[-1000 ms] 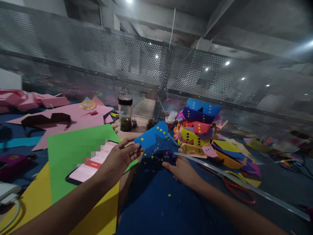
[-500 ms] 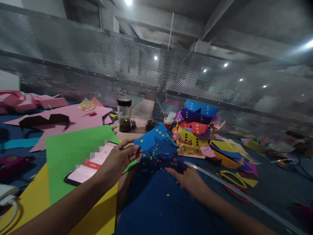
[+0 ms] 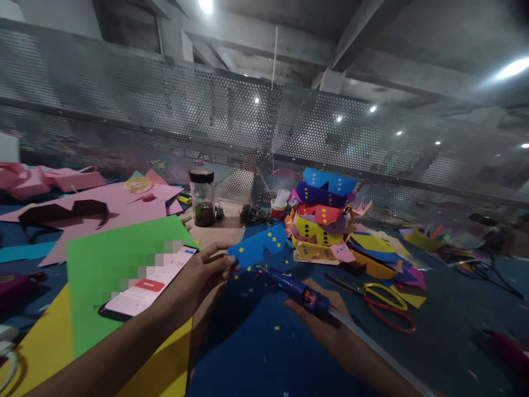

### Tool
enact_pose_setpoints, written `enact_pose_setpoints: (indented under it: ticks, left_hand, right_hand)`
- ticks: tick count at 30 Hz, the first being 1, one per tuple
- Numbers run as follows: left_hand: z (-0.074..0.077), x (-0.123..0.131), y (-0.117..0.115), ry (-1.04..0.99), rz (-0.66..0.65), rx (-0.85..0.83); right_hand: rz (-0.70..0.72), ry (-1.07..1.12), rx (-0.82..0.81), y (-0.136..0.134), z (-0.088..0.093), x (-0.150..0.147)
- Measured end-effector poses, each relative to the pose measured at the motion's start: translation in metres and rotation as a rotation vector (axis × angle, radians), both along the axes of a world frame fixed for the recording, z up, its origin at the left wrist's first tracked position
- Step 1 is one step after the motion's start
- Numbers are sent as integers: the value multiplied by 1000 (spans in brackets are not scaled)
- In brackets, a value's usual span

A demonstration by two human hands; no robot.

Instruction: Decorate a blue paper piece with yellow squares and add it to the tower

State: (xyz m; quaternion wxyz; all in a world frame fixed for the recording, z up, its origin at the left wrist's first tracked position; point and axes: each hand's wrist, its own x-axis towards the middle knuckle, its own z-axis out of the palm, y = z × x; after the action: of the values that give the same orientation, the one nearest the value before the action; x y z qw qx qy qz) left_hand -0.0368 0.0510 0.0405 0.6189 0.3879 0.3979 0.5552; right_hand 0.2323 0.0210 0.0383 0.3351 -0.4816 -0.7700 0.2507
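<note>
My left hand pinches the left end of a blue paper piece, a cut-out dotted with small yellow squares. In my right hand is a blue glue gun, its nozzle pointing left towards the paper's lower edge. A long clear glue stick sticks out of the gun's back end. Tiny yellow and coloured paper bits lie scattered on the dark blue table below. A phone rests on green paper beside my left forearm.
Stacked coloured paper cut-outs stand at the back right. Scissors with yellow and red handles lie right of my right hand. A lidded jar and a red-and-white cup stand behind. Pink paper covers the left back.
My right hand has turned the glue gun, so its nozzle now sits close to the blue paper and its body shows more. The view has shifted slightly right.
</note>
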Motion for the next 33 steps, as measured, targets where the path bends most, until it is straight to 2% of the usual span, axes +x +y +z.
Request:
enact_pose_setpoints:
  ticks: [4, 14, 24, 33]
  left_hand:
    - [-2, 1, -1, -4, -47, 7]
    - [-4, 4, -1, 32, -116, 9]
    - [-3, 4, -4, 25, -182, 17]
    - [-1, 5, -5, 38, -198, 11]
  right_hand:
    - [91, -27, 16, -1, 8, -3]
    - [58, -67, 60, -3, 16, -7]
    - [74, -50, 107, 2, 0, -6]
    - [77, -87, 116, 0, 4, -6]
